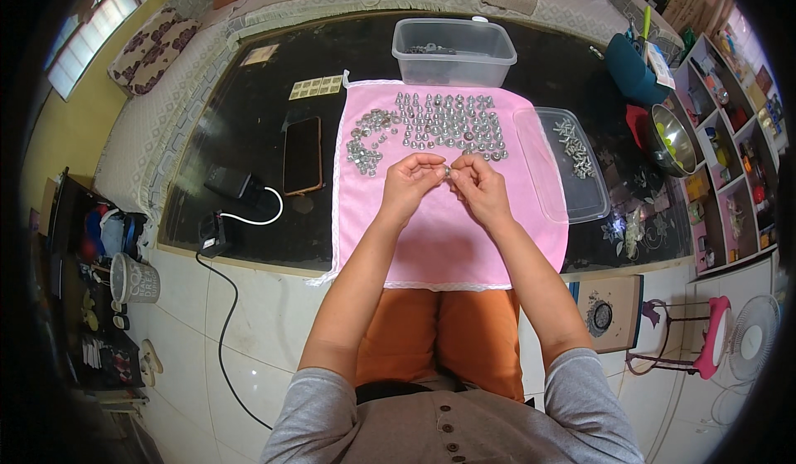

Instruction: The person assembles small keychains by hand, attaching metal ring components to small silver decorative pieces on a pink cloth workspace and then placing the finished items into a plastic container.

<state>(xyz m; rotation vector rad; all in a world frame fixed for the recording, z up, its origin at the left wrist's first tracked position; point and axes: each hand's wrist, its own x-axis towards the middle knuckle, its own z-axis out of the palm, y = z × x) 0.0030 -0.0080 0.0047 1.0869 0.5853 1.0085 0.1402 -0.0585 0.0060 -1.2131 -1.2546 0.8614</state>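
Note:
My left hand and my right hand meet over a pink cloth. Both pinch one small silver metal piece between thumbs and fingertips; its exact kind is too small to tell. Just beyond my hands stand rows of small silver cone-shaped metal pieces. A loose cluster of rounded silver pieces lies left of the rows. To the right, a clear plastic lid overlaps the cloth's edge and carries a heap of silver screw-like pieces.
A clear plastic tub with dark small parts stands behind the cloth. On the black table lie a phone and a black charger with a white cable. A metal bowl and a teal container stand at right.

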